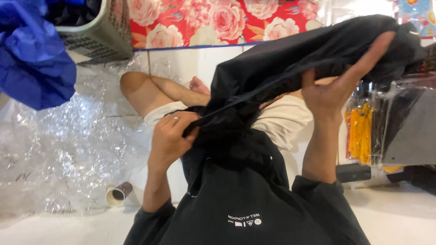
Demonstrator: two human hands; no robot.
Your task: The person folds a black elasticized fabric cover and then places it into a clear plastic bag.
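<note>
A person sits cross-legged on a white tiled floor (399, 218), seen from above, working a large black fabric garment (290, 59) that stretches from the lap up toward the floor's far right corner. A wide sheet of crinkled clear plastic wrap (59, 149) covers the floor's left side. A bright blue crumpled cloth (32, 54) fills the near-left upper corner beside a grey woven plastic basket (102, 31). A red cloth printed with pink roses (213, 20) lies along the floor's far edge.

The right hand (338, 86) is spread flat, palm up against the underside of the black garment, fingers extended along the fabric rather than clenched. The left hand (170, 134) is closed, pinching a bunched fold of the same garment above the lap.

A packet of yellow-orange items in clear wrapping (359, 131) sits at the right edge. A small brown cardboard tape core (118, 193) lies by the left elbow.
</note>
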